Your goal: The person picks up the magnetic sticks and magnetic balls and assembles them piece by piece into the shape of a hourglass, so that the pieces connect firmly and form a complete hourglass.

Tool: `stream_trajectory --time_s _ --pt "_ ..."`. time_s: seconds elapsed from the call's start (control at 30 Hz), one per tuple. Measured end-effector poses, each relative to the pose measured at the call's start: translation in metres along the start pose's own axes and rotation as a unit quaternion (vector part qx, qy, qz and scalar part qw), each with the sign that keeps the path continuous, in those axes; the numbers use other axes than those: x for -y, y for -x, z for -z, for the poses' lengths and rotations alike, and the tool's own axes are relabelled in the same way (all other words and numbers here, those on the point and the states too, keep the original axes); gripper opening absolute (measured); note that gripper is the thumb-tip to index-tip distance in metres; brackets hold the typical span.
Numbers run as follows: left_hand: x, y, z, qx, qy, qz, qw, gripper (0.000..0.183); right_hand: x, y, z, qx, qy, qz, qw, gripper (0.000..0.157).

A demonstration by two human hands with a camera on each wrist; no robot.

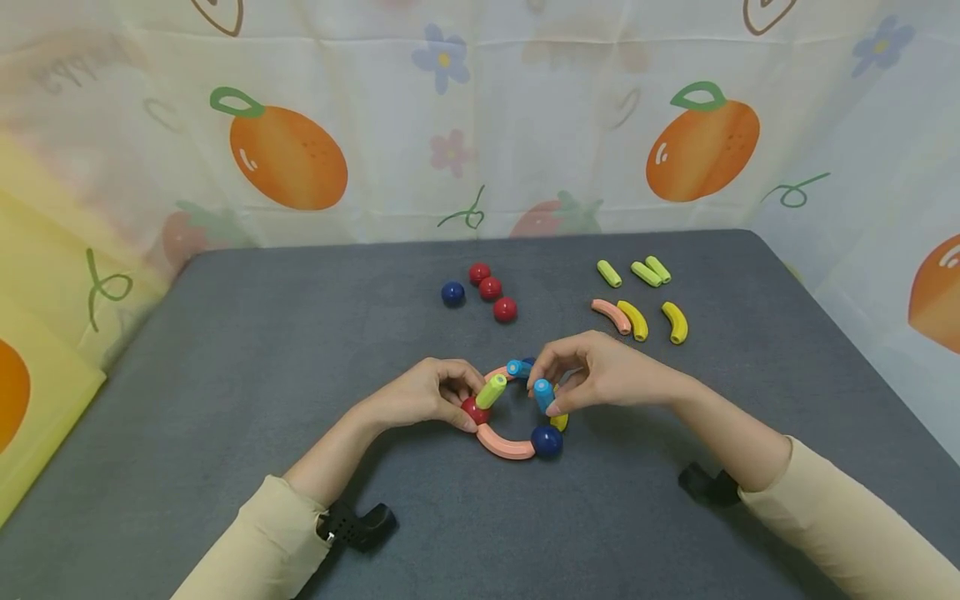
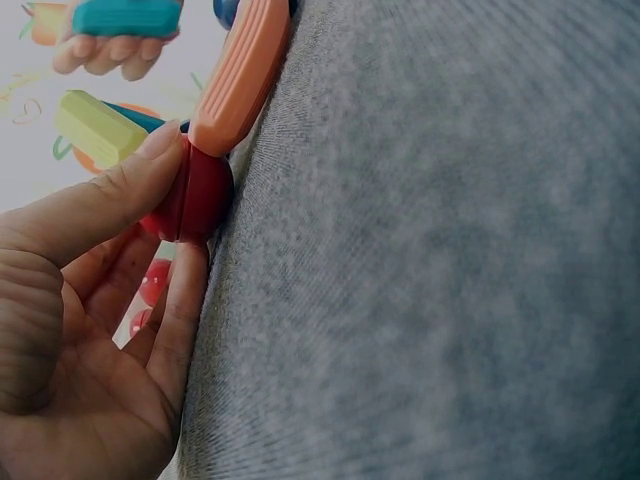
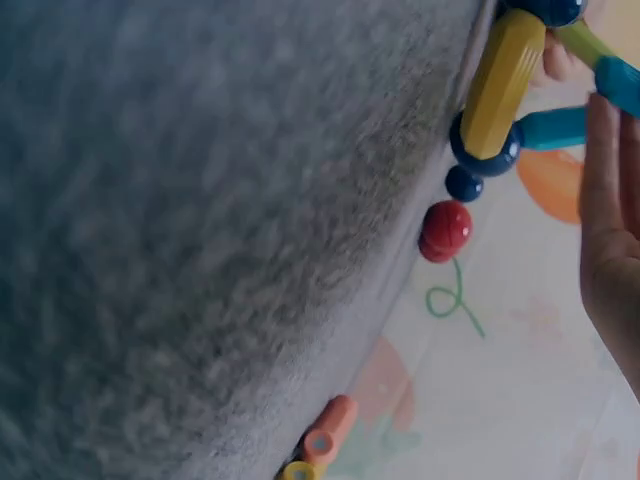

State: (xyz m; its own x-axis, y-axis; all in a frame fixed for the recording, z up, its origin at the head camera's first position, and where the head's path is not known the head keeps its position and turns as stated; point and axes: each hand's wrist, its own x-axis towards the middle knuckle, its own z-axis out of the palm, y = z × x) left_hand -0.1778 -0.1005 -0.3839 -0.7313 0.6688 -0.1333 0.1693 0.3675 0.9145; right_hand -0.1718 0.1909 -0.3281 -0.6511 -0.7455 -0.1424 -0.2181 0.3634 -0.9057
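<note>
On the dark table lies a ring of toy balls and curved sticks. My left hand [image 1: 427,390] pinches its red ball [image 2: 205,200] between thumb and fingers. From that ball a short light-green stick [image 1: 492,390] points up. A pink curved stick [image 1: 507,447] runs from it to a dark blue ball [image 1: 547,442] at the front right. My right hand [image 1: 609,373] holds a short blue stick [image 1: 543,393] above the yellow curved stick [image 3: 503,85] of the ring. At the back, another blue stick [image 3: 553,128] rises from a second dark blue ball [image 3: 490,150], partly hidden in the head view.
Behind the ring lie a loose blue ball [image 1: 453,293] and red balls [image 1: 491,288]. Farther right are light-green straight sticks [image 1: 646,273], a pink curved stick [image 1: 611,316] and yellow curved sticks [image 1: 674,322]. A printed cloth [image 1: 480,108] hangs behind the table.
</note>
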Motion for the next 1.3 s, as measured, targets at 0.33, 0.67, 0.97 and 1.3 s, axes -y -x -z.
stream_trajectory --time_s 0.33,0.67,0.97,1.3 --pt "0.000 0.000 0.000 0.002 0.009 -0.001 1.0000 0.034 -0.001 -0.004 -0.013 0.028 0.028 -0.008 0.999 0.025" --pt "-0.001 0.002 0.000 0.007 0.008 -0.008 0.9999 0.034 0.003 -0.003 -0.014 0.030 0.036 -0.007 0.999 0.024" --pt "-0.004 0.004 -0.002 -0.009 0.013 -0.020 0.9997 0.029 0.004 -0.004 -0.014 0.020 0.058 -0.003 0.998 0.025" --pt "-0.005 0.001 -0.005 -0.023 0.021 -0.039 0.9988 0.028 0.000 -0.006 -0.015 -0.005 0.081 -0.008 0.997 0.029"
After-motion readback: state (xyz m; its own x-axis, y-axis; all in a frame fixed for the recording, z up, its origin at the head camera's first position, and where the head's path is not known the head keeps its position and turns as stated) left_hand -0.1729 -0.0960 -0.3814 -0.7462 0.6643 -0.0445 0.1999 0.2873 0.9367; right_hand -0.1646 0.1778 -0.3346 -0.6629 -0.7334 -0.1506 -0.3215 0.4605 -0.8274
